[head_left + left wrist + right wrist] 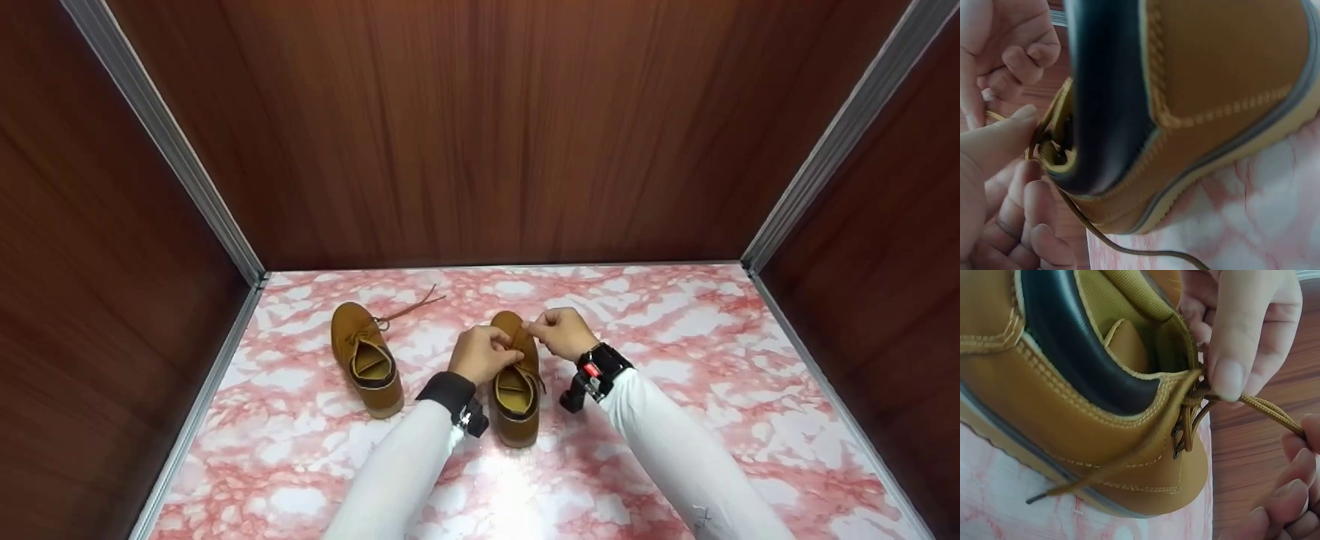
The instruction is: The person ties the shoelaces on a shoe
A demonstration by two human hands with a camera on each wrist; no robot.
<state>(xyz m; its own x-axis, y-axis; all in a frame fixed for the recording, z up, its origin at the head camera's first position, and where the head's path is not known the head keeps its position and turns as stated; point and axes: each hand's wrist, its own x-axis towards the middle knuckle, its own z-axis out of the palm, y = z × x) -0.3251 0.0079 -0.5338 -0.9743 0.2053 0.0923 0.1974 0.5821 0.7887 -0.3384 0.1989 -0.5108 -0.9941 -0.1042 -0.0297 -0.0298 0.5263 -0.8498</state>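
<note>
A tan lace-up shoe (517, 431) stands on the pink marbled surface, toe pointing away, with a dark padded collar (1061, 332). Over its lacing, my left hand (480, 356) pinches the brown shoelace (1190, 396) at the knot between thumb and fingers. Just right of the toe, my right hand (566, 332) pinches a doubled stretch of lace, drawn out from the knot. One loose lace end hangs down each side of the shoe. The matching shoe (349, 330) stands to the left, its lace trailing to the right. Part of the lacing is hidden behind my fingers.
Wood-grain panels (480, 135) rise at the back and both sides, with grey metal strips (187, 165) along the corners. The marbled surface (675, 435) extends around both shoes. A black wrist-worn device (600, 367) is on my right wrist.
</note>
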